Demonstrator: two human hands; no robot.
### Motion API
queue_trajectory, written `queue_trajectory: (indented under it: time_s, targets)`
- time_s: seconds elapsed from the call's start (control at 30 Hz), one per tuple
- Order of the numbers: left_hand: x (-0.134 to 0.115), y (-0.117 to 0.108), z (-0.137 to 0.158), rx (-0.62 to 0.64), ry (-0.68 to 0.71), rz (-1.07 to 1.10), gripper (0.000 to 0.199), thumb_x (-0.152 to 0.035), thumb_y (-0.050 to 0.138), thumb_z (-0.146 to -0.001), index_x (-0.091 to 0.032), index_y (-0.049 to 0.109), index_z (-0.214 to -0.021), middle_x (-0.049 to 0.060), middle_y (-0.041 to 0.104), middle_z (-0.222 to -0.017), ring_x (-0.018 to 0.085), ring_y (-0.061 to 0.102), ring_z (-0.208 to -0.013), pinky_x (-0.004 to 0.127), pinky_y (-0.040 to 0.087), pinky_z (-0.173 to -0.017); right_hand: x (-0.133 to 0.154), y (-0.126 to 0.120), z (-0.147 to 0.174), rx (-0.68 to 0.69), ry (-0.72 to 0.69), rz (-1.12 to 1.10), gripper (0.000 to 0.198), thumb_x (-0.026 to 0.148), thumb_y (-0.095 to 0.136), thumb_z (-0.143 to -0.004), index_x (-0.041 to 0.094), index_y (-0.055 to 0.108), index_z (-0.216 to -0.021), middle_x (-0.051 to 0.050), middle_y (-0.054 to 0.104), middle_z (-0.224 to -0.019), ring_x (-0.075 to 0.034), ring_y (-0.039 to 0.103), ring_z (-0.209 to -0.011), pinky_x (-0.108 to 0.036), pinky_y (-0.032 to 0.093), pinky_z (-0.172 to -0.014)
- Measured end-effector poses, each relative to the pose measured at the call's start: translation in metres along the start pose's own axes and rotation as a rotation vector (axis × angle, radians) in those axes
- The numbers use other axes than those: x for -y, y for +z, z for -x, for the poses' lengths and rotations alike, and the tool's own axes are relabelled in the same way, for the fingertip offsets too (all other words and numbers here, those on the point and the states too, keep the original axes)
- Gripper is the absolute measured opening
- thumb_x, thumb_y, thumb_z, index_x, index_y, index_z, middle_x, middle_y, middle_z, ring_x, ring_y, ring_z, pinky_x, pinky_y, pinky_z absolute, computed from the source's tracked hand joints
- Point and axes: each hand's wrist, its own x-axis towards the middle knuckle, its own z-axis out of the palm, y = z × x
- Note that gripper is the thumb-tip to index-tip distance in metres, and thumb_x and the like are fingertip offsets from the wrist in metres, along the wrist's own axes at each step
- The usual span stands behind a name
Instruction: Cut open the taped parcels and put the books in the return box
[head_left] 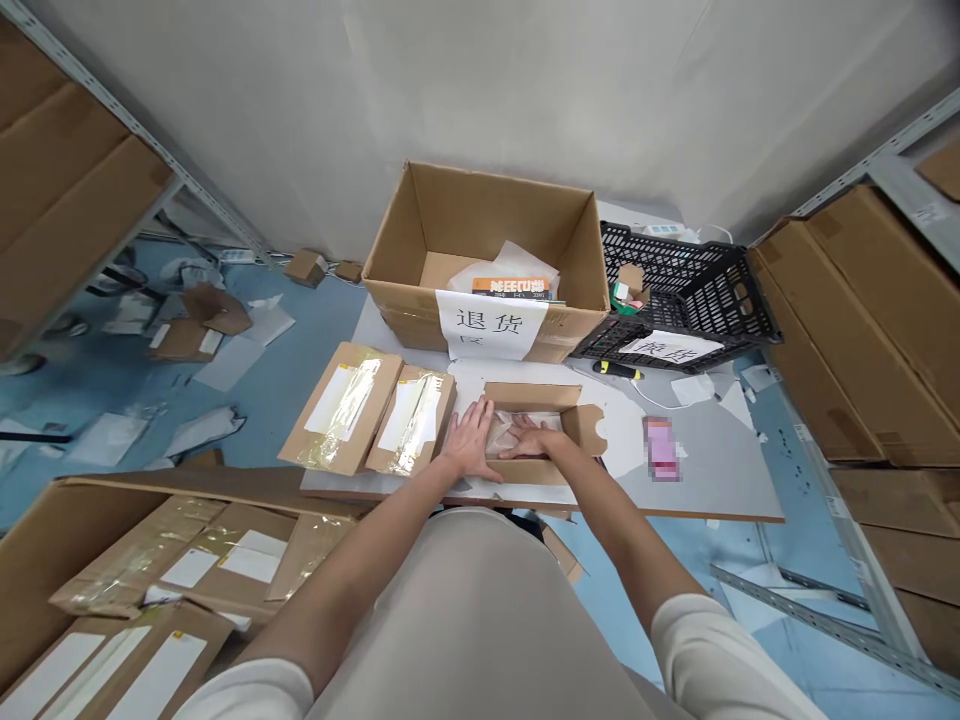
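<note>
An open small cardboard box (536, 472) lies near the table's front edge, its flaps raised. Inside it is whitish, translucent wrapping (551, 419); what the wrapping covers I cannot make out. My left hand (470, 440) rests on the box's left end, fingers stretched and apart. Reaching into the box, my right hand (531, 438) lies on the wrapping with its fingers spread. Just left of my left hand are two taped parcels with white labels, a narrower parcel (420, 415) and a wider parcel (349, 405).
Behind stands a large open carton (405, 300) with a paper sign, holding books and wrapping. A black plastic crate (705, 290) is to its right. On the table lie a yellow-black cutter (616, 370) and a pink item (661, 449). Lower left, a big carton (30, 540) holds several parcels.
</note>
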Motion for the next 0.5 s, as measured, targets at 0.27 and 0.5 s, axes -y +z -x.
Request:
queue_trajectory:
  time_s: [0.27, 0.5]
  targets:
    - [0.004, 0.001, 0.000, 0.009, 0.029, 0.023, 0.142, -0.070, 0.071, -0.037, -0.010, 0.001, -0.145, 0.023, 0.011, -0.151, 0.042, 0.013, -0.137, 0.061, 0.018, -0.105, 0.022, 0.004, 0.005, -0.238, -0.037, 0.164, 0.060, 0.037, 0.042, -0.089, 0.016, 0.027, -0.144, -0.021, 0.053, -0.128, -0.032, 0.057, -0.110, -0.044, 0.042, -0.090]
    - [0.005, 0.001, -0.003, 0.010, 0.010, 0.047, 0.143, -0.068, 0.072, -0.037, -0.011, -0.001, -0.146, 0.021, 0.008, -0.152, 0.042, 0.013, -0.137, 0.064, 0.012, -0.106, -0.008, -0.003, 0.033, -0.324, 0.131, 0.193, 0.046, 0.005, 0.043, -0.080, 0.019, 0.049, -0.122, -0.015, 0.066, -0.106, -0.026, 0.063, -0.097, -0.038, 0.043, -0.084]
